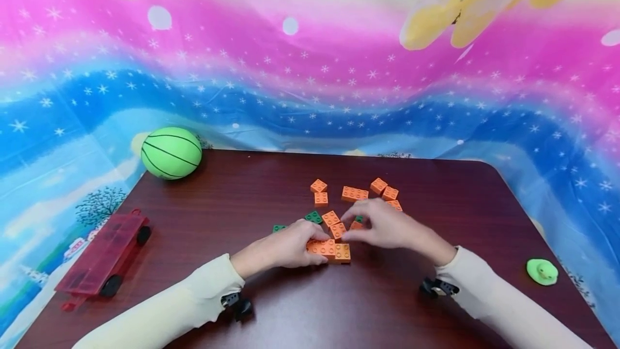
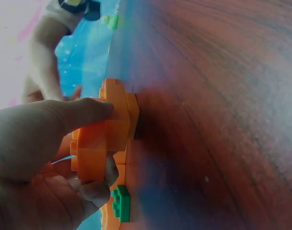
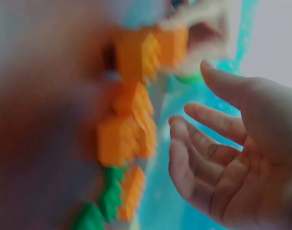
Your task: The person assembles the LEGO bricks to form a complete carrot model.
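Observation:
My left hand grips a stack of joined orange toy building bricks low over the front middle of the table. In the left wrist view the thumb presses one side of the stack, with fingers curled round the other. Just to the right, my right hand hovers by two loose orange bricks, its thumb and fingers apart. The right wrist view, partly blurred, has nothing between those fingers. A green brick lies behind the left hand, another green brick left of it. The right hand partly hides more bricks.
Several orange bricks lie farther back on the dark wooden table. A green ball sits at the back left corner, a red toy skateboard along the left edge. Near the right edge lies a small green duck.

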Demonstrator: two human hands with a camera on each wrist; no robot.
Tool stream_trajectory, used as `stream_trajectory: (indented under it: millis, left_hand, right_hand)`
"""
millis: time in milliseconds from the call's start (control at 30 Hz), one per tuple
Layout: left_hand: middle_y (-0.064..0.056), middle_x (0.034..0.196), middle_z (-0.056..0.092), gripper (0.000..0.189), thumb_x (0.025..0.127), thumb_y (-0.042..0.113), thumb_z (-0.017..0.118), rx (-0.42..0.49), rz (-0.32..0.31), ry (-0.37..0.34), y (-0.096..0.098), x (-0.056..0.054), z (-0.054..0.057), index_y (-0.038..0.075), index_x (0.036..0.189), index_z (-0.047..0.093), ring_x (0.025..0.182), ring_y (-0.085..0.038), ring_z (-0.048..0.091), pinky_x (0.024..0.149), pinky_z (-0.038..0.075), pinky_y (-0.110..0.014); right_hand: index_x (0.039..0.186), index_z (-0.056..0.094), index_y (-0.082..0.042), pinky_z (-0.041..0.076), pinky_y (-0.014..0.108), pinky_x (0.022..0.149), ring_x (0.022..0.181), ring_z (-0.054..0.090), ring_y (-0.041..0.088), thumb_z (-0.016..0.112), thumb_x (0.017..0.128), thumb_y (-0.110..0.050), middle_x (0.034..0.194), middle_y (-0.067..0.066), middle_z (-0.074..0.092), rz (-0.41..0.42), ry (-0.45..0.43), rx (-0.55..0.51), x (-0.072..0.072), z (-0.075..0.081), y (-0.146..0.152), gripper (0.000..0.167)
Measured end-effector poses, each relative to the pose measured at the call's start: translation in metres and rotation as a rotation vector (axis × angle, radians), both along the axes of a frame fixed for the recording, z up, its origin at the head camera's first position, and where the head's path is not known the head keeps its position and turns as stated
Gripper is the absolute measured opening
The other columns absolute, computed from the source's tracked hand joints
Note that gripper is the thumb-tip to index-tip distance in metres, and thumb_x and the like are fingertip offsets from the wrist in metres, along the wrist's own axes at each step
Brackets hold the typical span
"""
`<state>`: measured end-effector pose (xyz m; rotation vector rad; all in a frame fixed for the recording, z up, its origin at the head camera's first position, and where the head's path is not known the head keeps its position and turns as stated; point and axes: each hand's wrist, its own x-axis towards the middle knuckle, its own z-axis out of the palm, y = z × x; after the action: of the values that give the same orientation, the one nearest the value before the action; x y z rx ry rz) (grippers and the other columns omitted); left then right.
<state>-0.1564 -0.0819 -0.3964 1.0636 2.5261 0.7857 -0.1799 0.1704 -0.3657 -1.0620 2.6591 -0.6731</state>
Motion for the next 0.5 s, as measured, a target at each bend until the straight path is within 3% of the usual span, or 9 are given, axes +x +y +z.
stream_trajectory:
  millis: [133, 267, 500]
  left_hand:
    - [-0.007, 0.126, 0.073, 0.039, 0.093, 0.025, 0.078, -0.009, 0.012, -0.008, 0.000, 0.000, 0.002, 0.007, 0.127, 0.073, 0.117, -0.018, 0.067, 0.099, 0.055, -0.034]
    - [-0.009, 0.126, 0.073, 0.039, 0.092, 0.024, 0.078, -0.001, 0.012, -0.003, -0.001, -0.002, 0.004, 0.006, 0.127, 0.073, 0.117, -0.019, 0.068, 0.099, 0.056, -0.034]
    - [-0.007, 0.128, 0.073, 0.039, 0.092, 0.025, 0.078, 0.000, 0.020, -0.031, 0.000, -0.002, -0.001, 0.008, 0.127, 0.074, 0.118, -0.017, 0.067, 0.098, 0.056, -0.032]
  right_hand:
    - [0.119, 0.075, -0.018, 0.054, 0.031, 0.075, 0.082, 0.062, 0.006, 0.074, 0.095, -0.038, 0.113, 0.002, 0.074, -0.088, 0.087, 0.024, -0.021, 0.019, 0.010, 0.032]
    - [0.120, 0.075, -0.015, 0.055, 0.037, 0.079, 0.089, 0.065, 0.016, 0.076, 0.094, -0.036, 0.113, 0.005, 0.074, -0.158, 0.156, 0.051, -0.043, 0.026, 0.015, 0.033]
    - [0.120, 0.075, -0.009, 0.058, 0.041, 0.081, 0.095, 0.068, 0.026, 0.077, 0.093, -0.032, 0.114, 0.009, 0.073, -0.204, 0.139, 0.099, -0.069, 0.003, 0.014, 0.035]
